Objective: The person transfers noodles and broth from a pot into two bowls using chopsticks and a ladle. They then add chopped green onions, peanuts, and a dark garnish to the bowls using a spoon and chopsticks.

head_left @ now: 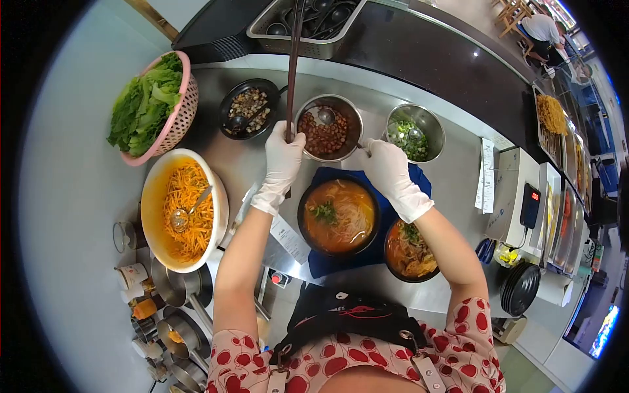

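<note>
My left hand (283,157), in a white glove, is closed around a pair of long dark chopsticks (295,65) pointing away from me. My right hand (390,171), also gloved, pinches a spoon's handle at the rim of a steel bowl (359,121); the spoon's head (325,116) rests among what look like reddish-brown peanuts (324,139). Just below my hands, a black bowl of red noodle soup (339,219) with chopped greens stands on a blue cloth (321,265). A second soup bowl (411,252) is partly hidden under my right forearm.
A steel bowl of chopped scallions (413,136) and a black dish of diced topping (247,108) flank the peanuts. Leftward are shredded carrot in a white tub (149,216) and lettuce in a pink basket (187,85). Receipts (485,177) lie rightward. A person (544,33) bends over far off.
</note>
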Motion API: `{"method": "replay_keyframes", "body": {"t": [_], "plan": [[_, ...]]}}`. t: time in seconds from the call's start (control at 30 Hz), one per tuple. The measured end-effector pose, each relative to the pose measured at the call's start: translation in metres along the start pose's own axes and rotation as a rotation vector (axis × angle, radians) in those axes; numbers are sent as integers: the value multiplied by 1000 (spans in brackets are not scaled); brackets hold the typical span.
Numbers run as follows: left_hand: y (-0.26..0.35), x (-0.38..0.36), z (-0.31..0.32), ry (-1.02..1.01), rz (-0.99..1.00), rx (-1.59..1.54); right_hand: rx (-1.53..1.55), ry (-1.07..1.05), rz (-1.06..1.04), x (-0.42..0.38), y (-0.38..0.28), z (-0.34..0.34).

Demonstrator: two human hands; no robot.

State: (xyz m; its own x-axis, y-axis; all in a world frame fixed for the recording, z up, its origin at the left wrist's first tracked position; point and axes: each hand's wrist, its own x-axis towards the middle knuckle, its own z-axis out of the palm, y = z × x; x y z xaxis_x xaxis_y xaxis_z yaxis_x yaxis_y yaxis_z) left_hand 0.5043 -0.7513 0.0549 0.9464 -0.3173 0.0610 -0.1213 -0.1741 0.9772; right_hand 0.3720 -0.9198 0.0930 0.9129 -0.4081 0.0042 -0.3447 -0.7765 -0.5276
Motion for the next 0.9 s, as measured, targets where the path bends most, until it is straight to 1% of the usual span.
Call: {"method": "replay_keyframes", "body": {"t": [0.07, 0.1, 0.2, 0.23, 0.27, 0.33, 0.37, 0.4, 0.47, 0.5, 0.77, 0.83, 0.9], "plan": [[7, -7, -18, -26, 41, 3, -113, -68, -51, -10, -5, -2], [12, -11, -25, -28, 50, -27, -111, -68, -60, -15, -10, -1], [22, -26, -39, -20, 37, -40, -124, 64, -317, -33, -25, 4], [22, -30, -44, -15, 41, -37, -66, 21, -322, -38, -32, 5], [21, -34, -49, -15, 54, 0, -64, 23, -326, -42, -37, 9], [15, -41, -56, -16, 67, 36, 180, -16, -249, -51, -45, 17], [11, -45, -59, -19, 62, 16, 353, -38, -226, -51, -43, 22], [9, -49, -63, -21, 55, -5, 352, -40, -226, -52, -47, 18], [4, -57, -69, -23, 65, -4, 726, -302, 197, -55, -54, 9], [2, -61, -72, -27, 78, -4, 744, -332, 297, -55, -53, 9], [9, -84, -79, -76, 40, 0, 705, -298, 287, -81, -49, 5], [8, -85, -79, -86, 25, 9, 694, -200, 291, -87, -48, 5], [7, -83, -78, -65, 50, 58, 710, -192, 297, -91, -45, 2]]}}
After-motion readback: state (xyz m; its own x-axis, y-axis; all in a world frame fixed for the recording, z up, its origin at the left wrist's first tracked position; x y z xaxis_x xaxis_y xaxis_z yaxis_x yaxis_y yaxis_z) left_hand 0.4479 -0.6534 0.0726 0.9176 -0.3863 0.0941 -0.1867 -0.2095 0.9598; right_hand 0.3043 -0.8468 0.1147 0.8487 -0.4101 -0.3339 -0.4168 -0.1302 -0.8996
